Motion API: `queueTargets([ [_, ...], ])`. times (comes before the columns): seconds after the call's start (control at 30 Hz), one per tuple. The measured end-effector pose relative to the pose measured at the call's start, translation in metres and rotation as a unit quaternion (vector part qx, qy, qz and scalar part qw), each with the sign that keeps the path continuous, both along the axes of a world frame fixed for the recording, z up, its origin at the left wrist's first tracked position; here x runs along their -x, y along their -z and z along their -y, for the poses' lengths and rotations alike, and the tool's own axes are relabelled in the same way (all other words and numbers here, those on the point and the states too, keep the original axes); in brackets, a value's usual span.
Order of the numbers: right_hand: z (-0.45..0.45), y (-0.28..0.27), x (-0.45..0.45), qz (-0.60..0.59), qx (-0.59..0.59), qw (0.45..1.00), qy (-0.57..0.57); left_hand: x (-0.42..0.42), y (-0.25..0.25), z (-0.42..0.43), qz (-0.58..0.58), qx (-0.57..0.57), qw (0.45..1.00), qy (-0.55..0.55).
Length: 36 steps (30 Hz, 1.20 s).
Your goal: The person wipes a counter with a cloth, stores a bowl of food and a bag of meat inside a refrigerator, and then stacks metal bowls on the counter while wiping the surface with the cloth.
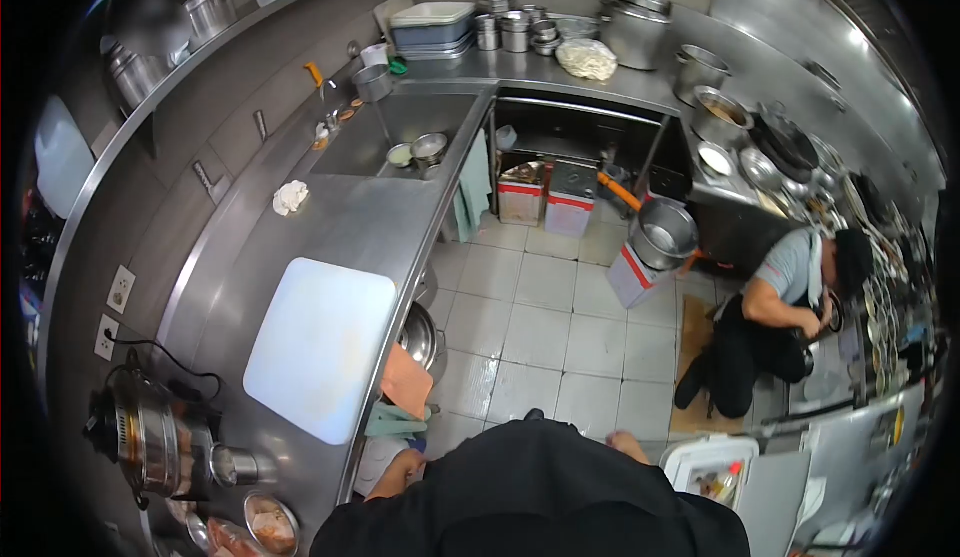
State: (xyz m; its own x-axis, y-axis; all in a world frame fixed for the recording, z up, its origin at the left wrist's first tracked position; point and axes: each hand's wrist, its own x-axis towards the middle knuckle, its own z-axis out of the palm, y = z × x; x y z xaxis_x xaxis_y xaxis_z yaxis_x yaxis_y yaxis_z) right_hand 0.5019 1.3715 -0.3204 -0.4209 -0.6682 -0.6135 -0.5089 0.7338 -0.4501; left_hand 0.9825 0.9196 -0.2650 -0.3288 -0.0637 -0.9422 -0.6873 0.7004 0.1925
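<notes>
My left hand [398,472] is low at the left of my dark clothing, beside a pale grey-white object [378,460] under the counter edge. Whether it grips that object I cannot tell, since its fingers are mostly hidden. Just above it, a green cloth [395,421] and an orange sheet or cloth [407,381] stick out below the counter. My right hand [628,445] shows only in part past the other side of my body, over the tiled floor. A white open cooler-like bin [690,449] with a red-capped bottle stands to its right. Nothing can be made out in this hand.
A white cutting board [320,347] lies on the steel counter [240,307], with a sink [350,147] beyond. A pot with an orange handle [665,232] rests on a box on the floor. A co-worker [780,307] crouches at the right. An appliance [150,437] stands at left.
</notes>
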Motion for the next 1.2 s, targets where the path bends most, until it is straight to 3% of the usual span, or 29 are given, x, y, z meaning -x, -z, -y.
queueTargets([
  [0.03, 0.035, -0.025, 0.033, 0.118, 0.022, 0.976, 0.183, 0.006, -0.007, 0.005, 0.003, -0.006, 1.0, -0.012],
  [0.07, 0.078, -0.055, 0.068, 0.227, 0.037, 0.904, 0.361, 0.006, -0.025, 0.008, -0.067, 0.046, 0.994, -0.069],
  [0.1, 0.115, -0.078, 0.1, 0.214, 0.078, 0.895, 0.384, 0.013, -0.036, 0.007, -0.136, 0.098, 0.978, -0.125],
  [0.13, 0.15, -0.091, 0.138, 0.206, 0.102, 0.913, 0.338, 0.016, -0.02, 0.012, -0.132, 0.09, 0.978, -0.136],
  [0.2, 0.228, -0.132, 0.203, 0.194, 0.14, 0.923, 0.303, 0.028, 0.006, 0.028, -0.199, -0.065, 0.936, -0.282],
  [0.27, 0.3, -0.168, 0.255, 0.162, 0.204, 0.932, 0.254, 0.06, 0.014, 0.035, -0.128, -0.036, 0.904, -0.406],
  [0.37, 0.401, -0.239, 0.306, 0.167, 0.241, 0.928, 0.228, 0.119, 0.023, 0.059, -0.115, -0.02, 0.887, -0.446],
  [0.5, 0.498, -0.292, 0.357, 0.172, 0.284, 0.916, 0.225, 0.215, 0.05, 0.131, -0.13, -0.013, 0.876, -0.465],
  [0.67, 0.554, -0.312, 0.424, 0.144, 0.238, 0.93, 0.24, 0.34, 0.069, 0.24, -0.199, 0.033, 0.828, -0.523],
  [0.8, 0.559, -0.305, 0.473, 0.111, 0.246, 0.913, 0.307, 0.452, 0.07, 0.318, -0.263, 0.034, 0.709, -0.653],
  [0.87, 0.559, -0.289, 0.507, 0.126, 0.265, 0.89, 0.35, 0.52, 0.026, 0.36, -0.236, -0.016, 0.648, -0.724],
  [0.93, 0.569, -0.289, 0.543, 0.113, 0.266, 0.88, 0.377, 0.58, 0.005, 0.392, -0.308, -0.053, 0.644, -0.699],
  [1.03, 0.587, -0.273, 0.628, 0.06, 0.366, 0.852, 0.369, 0.696, -0.057, 0.444, -0.31, -0.127, 0.711, -0.618],
  [1.07, 0.602, -0.272, 0.661, -0.002, 0.407, 0.84, 0.36, 0.742, -0.085, 0.461, -0.327, -0.134, 0.73, -0.586],
  [1.13, 0.641, -0.309, 0.726, -0.145, 0.378, 0.851, 0.333, 0.842, -0.142, 0.49, -0.401, -0.139, 0.758, -0.496],
  [1.2, 0.681, -0.33, 0.8, -0.192, 0.456, 0.809, 0.318, 0.957, -0.18, 0.524, -0.479, -0.109, 0.797, -0.351],
])
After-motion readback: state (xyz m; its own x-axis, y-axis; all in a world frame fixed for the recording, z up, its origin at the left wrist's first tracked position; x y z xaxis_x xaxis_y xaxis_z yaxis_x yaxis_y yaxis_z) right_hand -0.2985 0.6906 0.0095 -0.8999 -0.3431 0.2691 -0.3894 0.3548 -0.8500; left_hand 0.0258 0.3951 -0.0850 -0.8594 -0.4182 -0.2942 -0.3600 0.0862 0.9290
